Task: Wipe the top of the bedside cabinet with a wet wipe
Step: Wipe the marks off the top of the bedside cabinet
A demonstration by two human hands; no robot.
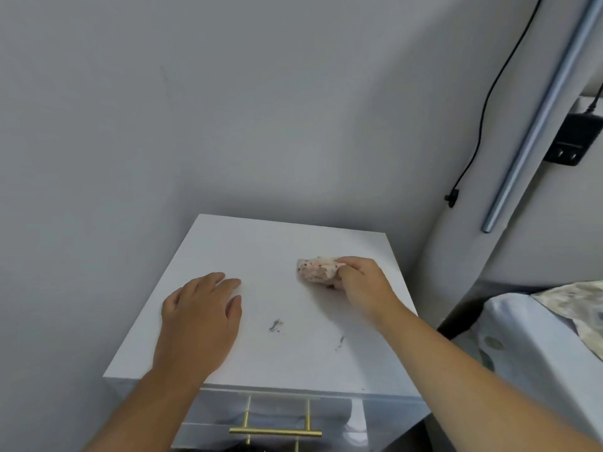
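Observation:
The white top of the bedside cabinet (261, 249) fills the middle of the view. My right hand (362, 282) is shut on a crumpled wet wipe (315, 270), stained pinkish with dark specks, and presses it onto the right half of the top. My left hand (199, 318) lies flat on the left half, palm down, fingers together, holding nothing. Two grey dirt smudges lie on the top toward its front edge, one in the middle (275, 326) and a smaller one to its right (340, 342).
A grey wall stands behind and left of the cabinet. A drawer front with a brass bar handle (275, 432) shows below the top. To the right are a bed with patterned bedding (538, 337), a padded headboard, a black cable (483, 125) and a charger in a socket (574, 138).

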